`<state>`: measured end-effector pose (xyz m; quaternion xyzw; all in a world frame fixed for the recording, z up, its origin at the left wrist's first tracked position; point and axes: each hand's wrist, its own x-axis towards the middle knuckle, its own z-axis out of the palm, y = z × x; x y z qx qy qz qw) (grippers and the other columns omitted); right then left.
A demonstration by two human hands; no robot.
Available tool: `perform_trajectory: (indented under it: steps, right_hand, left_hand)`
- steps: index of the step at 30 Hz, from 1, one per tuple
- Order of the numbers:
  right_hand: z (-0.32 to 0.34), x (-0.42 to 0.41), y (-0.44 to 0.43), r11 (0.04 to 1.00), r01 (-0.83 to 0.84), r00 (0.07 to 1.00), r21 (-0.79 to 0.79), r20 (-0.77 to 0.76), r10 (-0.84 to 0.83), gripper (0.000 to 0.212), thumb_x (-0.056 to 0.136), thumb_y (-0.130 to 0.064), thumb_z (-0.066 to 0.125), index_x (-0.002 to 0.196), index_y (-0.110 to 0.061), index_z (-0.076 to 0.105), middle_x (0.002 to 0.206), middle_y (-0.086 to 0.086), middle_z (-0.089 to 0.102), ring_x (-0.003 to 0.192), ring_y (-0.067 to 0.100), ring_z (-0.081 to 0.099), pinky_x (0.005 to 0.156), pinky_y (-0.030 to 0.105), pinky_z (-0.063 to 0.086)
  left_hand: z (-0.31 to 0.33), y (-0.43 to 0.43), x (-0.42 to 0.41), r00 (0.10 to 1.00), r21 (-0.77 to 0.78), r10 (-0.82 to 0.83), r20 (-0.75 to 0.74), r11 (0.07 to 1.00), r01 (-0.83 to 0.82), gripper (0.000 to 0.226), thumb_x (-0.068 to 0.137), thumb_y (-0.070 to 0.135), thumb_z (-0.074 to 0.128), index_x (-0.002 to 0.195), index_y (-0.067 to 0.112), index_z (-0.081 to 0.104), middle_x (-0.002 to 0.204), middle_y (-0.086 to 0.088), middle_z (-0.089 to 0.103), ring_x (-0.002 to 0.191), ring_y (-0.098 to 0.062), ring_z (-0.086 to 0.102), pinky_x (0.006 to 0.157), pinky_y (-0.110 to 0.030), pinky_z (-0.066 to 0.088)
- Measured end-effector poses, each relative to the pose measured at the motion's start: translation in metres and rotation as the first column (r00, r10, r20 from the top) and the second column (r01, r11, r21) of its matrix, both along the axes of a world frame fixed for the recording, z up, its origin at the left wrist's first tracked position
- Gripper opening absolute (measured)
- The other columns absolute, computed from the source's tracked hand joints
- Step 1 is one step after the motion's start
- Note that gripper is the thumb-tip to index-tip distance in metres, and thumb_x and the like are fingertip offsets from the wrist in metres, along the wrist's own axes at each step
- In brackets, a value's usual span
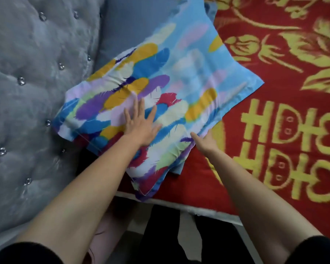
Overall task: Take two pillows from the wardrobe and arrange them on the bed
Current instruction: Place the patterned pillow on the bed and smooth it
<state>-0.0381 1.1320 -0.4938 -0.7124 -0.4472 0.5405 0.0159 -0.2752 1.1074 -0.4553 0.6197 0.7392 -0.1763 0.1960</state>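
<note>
A pillow with a bright feather print [179,73] lies flat on the bed, close to the headboard. It partly covers a plain grey-blue pillow [130,25] that leans behind it. My left hand [141,124] rests flat on the printed pillow, fingers spread. At the pillow's near right edge my right hand [206,141] touches the fabric border; its fingers are partly hidden under the edge, so I cannot tell whether it grips.
A red bedspread with gold flowers and characters [274,92] covers the bed to the right. A grey tufted headboard [27,92] with shiny buttons fills the left. The bed's white edge [208,210] runs below, with dark floor beneath.
</note>
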Motion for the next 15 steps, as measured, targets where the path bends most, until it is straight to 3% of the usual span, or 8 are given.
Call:
perform_trajectory:
  steps: [2, 4, 6, 9, 12, 15]
  right_hand:
    - [-0.011, -0.016, -0.003, 0.995, 0.097, 0.990, -0.034, -0.103, -0.100, 0.072, 0.089, -0.044, 0.065, 0.146, -0.010, 0.036, 0.138, 0.003, 0.053, 0.134, 0.028, 0.047, 0.109, 0.032, 0.036]
    - [-0.020, -0.032, -0.008, 0.978, 0.187, 0.972, -0.097, -0.124, -0.198, 0.099, 0.083, -0.060, 0.065, 0.157, -0.020, 0.011, 0.160, 0.011, 0.026, 0.148, 0.030, 0.024, 0.121, 0.043, 0.023]
    - [-0.028, -0.048, -0.014, 0.960, 0.237, 0.964, -0.146, -0.086, -0.251, 0.115, 0.074, -0.074, 0.064, 0.155, -0.035, -0.008, 0.165, 0.014, -0.006, 0.152, 0.032, 0.003, 0.121, 0.044, 0.010]
    - [-0.042, -0.064, -0.020, 0.946, 0.286, 0.949, -0.150, -0.093, -0.301, 0.120, 0.067, -0.080, 0.064, 0.150, -0.047, -0.017, 0.162, 0.013, -0.024, 0.151, 0.036, -0.001, 0.120, 0.047, 0.012]
    - [-0.049, -0.074, -0.025, 0.926, 0.371, 0.923, -0.063, -0.085, -0.375, 0.117, 0.069, -0.076, 0.067, 0.150, -0.049, -0.012, 0.162, 0.020, -0.011, 0.150, 0.036, 0.016, 0.118, 0.045, 0.021]
    - [-0.043, -0.082, -0.032, 0.885, 0.454, 0.891, 0.107, -0.046, -0.452, 0.102, 0.071, -0.069, 0.067, 0.150, -0.054, 0.005, 0.152, 0.018, 0.021, 0.133, 0.036, 0.044, 0.115, 0.041, 0.032]
  left_hand:
    - [-0.004, 0.024, -0.015, 1.000, 0.142, -0.019, -0.020, 0.990, 0.022, 0.076, 0.094, 0.064, 0.028, 0.155, 0.029, 0.000, 0.160, -0.020, -0.017, 0.147, -0.037, -0.020, 0.116, -0.065, -0.004]
    - [-0.007, 0.049, -0.033, 0.999, 0.265, 0.017, -0.039, 0.964, -0.006, 0.079, 0.091, 0.066, 0.033, 0.155, 0.030, 0.004, 0.161, -0.022, -0.010, 0.148, -0.039, -0.011, 0.115, -0.066, 0.000]
    - [-0.011, 0.073, -0.052, 0.998, 0.364, 0.053, -0.025, 0.931, -0.040, 0.081, 0.088, 0.070, 0.031, 0.154, 0.031, 0.005, 0.162, -0.022, -0.005, 0.149, -0.039, -0.006, 0.114, -0.066, 0.001]
    - [-0.020, 0.099, -0.081, 0.996, 0.505, 0.089, 0.029, 0.858, -0.092, 0.084, 0.087, 0.074, 0.031, 0.155, 0.030, 0.007, 0.161, -0.023, 0.003, 0.149, -0.040, 0.002, 0.116, -0.062, 0.001]
    - [-0.026, 0.109, -0.107, 0.980, 0.426, 0.195, 0.049, 0.883, -0.197, 0.089, 0.085, 0.077, 0.031, 0.155, 0.028, 0.007, 0.160, -0.021, 0.015, 0.148, -0.038, 0.013, 0.117, -0.057, 0.007]
    - [-0.020, 0.108, -0.109, 0.987, 0.399, 0.156, 0.029, 0.904, -0.155, 0.076, 0.092, 0.060, 0.041, 0.153, 0.020, 0.022, 0.140, -0.025, 0.043, 0.128, -0.040, 0.041, 0.105, -0.053, 0.031]
